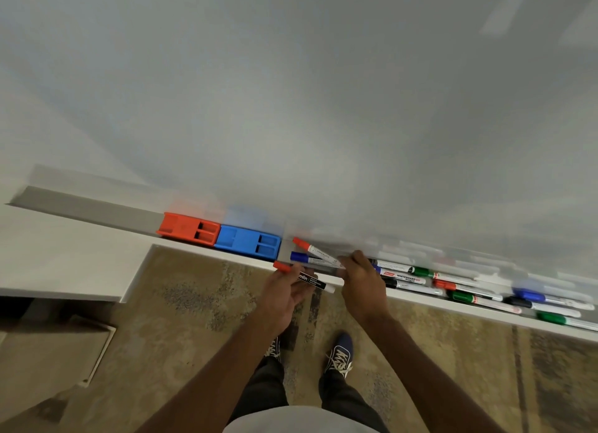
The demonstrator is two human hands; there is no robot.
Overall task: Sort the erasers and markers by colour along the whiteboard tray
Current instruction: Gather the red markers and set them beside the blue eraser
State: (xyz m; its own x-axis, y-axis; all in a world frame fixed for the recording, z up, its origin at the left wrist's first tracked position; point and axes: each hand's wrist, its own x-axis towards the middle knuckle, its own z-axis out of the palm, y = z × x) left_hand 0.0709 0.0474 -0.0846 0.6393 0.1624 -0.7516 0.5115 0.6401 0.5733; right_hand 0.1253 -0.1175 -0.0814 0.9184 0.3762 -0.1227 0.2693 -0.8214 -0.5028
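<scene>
A red eraser (189,230) and a blue eraser (248,241) sit side by side on the grey whiteboard tray (97,208). My left hand (283,298) grips a red-capped marker with a black barrel (307,279) just in front of the tray edge. My right hand (364,285) pinches the ends of a red-capped marker (312,248) and a blue-capped marker (310,258) that fan out over the tray. To the right lie several loose markers with green (424,271), red (445,284), black (390,282) and blue (529,295) caps.
The whiteboard (323,109) fills the upper view. A white ledge (64,264) runs at the left, with a cardboard box (58,351) below it. My shoes (339,355) stand on patterned carpet under the tray.
</scene>
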